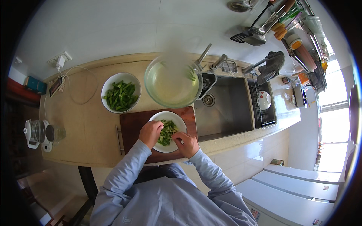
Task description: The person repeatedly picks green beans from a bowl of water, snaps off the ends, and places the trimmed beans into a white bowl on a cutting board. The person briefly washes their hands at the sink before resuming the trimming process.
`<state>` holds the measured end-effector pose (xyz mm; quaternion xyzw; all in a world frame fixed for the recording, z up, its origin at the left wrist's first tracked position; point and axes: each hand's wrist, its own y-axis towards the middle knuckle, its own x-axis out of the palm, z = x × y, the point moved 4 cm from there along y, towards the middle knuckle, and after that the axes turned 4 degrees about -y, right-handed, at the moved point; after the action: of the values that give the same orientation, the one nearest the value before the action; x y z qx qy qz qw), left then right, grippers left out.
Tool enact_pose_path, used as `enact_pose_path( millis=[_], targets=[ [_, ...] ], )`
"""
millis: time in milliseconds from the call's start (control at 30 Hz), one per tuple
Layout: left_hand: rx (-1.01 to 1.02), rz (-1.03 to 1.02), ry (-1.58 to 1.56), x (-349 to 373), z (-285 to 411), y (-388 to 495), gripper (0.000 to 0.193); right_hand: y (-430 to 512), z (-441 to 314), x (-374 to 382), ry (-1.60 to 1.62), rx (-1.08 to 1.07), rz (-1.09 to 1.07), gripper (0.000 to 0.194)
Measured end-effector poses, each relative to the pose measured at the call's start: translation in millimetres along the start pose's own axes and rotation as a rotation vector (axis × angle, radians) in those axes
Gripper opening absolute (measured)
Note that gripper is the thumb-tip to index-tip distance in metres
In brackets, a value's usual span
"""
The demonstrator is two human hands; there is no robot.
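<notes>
A white plate on a dark wooden cutting board holds a heap of torn pale-and-bright green pepper pieces. My left hand is at the plate's left side, its fingers bent in beside the heap. On the right, my right hand has its thumb and fingertips drawn together at the edge of the pieces. Whether either hand pinches a scrap is too small to tell. Behind the board stands a white bowl filled with green pepper strips. A large glass bowl of cloudy water has a few green pieces in it.
Right of the board is a steel sink with a faucet behind it. A drying basket holds a white bowl. Leftward on the countertop are a lidded glass jar, a glass kettle and a charging phone.
</notes>
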<state>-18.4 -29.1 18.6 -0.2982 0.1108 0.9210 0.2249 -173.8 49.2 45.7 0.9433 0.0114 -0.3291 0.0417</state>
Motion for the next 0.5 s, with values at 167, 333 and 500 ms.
enact_pose_path(
  millis=[167,333,500],
  targets=[
    [0.123,-0.234,0.017,8,7,-2,0.017,-1,2,-2,-0.067,-0.099,-0.279,0.024],
    [0.153,-0.331,-0.03,2,16,10,0.033,18,3,-19,-0.036,-0.059,-0.305,0.037],
    [0.208,-0.454,-0.056,-22,44,39,0.044,49,8,-50,0.187,0.006,-0.268,0.029]
  ],
)
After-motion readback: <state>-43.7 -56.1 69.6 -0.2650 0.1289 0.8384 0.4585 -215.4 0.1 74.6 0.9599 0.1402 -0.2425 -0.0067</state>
